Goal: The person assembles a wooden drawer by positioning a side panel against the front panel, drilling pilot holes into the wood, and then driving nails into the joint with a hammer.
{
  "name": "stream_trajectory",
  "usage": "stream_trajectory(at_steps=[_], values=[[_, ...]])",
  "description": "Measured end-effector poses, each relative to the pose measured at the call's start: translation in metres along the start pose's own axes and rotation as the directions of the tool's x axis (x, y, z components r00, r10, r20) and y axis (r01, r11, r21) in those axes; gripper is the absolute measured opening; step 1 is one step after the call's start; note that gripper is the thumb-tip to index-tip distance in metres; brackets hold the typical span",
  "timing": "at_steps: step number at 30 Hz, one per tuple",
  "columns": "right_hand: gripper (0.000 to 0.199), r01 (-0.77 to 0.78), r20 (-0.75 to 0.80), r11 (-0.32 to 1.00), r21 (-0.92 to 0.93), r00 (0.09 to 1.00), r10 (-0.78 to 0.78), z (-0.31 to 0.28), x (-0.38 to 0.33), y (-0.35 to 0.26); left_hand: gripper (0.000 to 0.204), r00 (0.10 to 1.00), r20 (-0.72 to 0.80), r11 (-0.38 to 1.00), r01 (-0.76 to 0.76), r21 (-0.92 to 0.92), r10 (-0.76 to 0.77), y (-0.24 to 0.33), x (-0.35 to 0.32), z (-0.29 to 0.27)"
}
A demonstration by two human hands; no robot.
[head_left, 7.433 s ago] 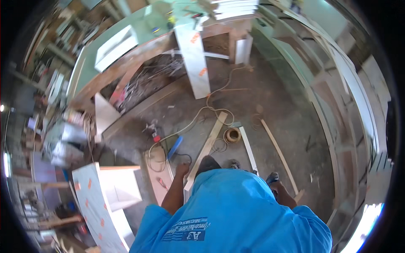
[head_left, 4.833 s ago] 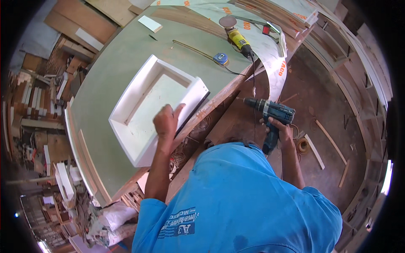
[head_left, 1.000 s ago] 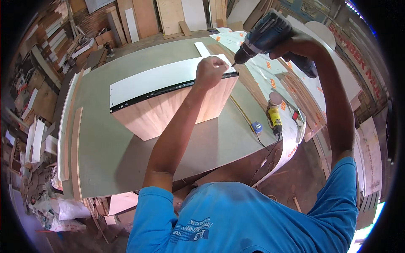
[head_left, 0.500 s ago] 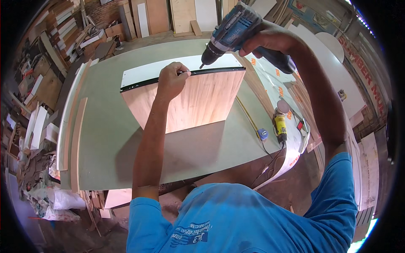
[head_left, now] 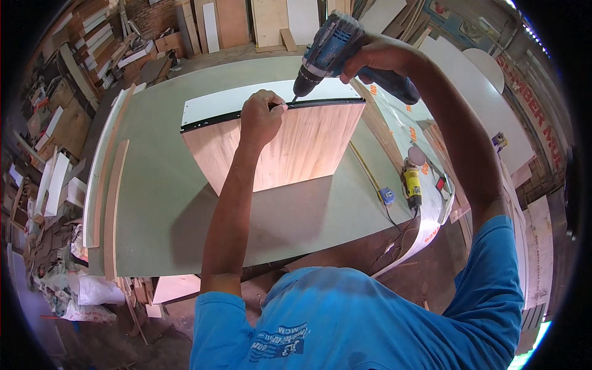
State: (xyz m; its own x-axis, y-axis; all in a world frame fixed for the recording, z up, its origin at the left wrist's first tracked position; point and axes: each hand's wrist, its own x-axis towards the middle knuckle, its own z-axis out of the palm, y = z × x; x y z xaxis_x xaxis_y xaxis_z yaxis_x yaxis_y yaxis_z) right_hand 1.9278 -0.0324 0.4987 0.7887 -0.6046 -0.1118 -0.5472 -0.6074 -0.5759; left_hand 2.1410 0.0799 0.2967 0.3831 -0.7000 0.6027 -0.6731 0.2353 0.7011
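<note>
A wooden box-like piece, its front wood-grained and its side white, stands on the green-grey table. Along its upper edge runs a black drawer slide. My right hand is wrapped round a blue cordless drill, tilted with its chuck downward. The drill's bit reaches down to the slide, right beside my left fingertips. My left hand rests at the slide with thumb and finger pinched together; whatever they hold is too small to make out.
On the table's right side lie a blue tape measure with its yellow blade out and a yellow-green angle grinder with a cord. Long wood strips lie along the left edge. Boards lean at the back.
The drill has come down and slightly left, bringing its bit to the slide beside my left fingers. My left hand and the box appear a little farther right in the picture.
</note>
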Motion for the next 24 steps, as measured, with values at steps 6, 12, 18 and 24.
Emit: stream_trajectory(at_steps=[6, 12, 18, 24], values=[[0.027, 0.039, 0.037, 0.999, 0.020, 0.999, -0.040, 0.005, -0.005, -0.008, 0.012, 1.000, 0.003, 1.000, 0.021, -0.003, -0.021, 0.004, -0.001, -0.001], [0.028, 0.031, 0.000, 0.999, -0.023, 1.000, -0.031, 0.006, 0.000, -0.008, 0.012, 0.999, 0.001, 0.999, 0.042, -0.003, -0.042, 0.006, -0.003, -0.002], [0.021, 0.035, 0.114, 0.995, -0.095, 0.993, -0.025, -0.003, 0.012, -0.012, 0.012, 1.000, 0.000, 0.999, -0.005, 0.044, 0.005, 0.007, -0.003, -0.003], [0.019, -0.149, 0.124, 0.947, -0.284, 0.974, 0.191, -0.014, 0.036, -0.037, 0.012, 0.997, -0.001, 0.991, -0.072, 0.110, 0.073, 0.008, -0.004, -0.001]])
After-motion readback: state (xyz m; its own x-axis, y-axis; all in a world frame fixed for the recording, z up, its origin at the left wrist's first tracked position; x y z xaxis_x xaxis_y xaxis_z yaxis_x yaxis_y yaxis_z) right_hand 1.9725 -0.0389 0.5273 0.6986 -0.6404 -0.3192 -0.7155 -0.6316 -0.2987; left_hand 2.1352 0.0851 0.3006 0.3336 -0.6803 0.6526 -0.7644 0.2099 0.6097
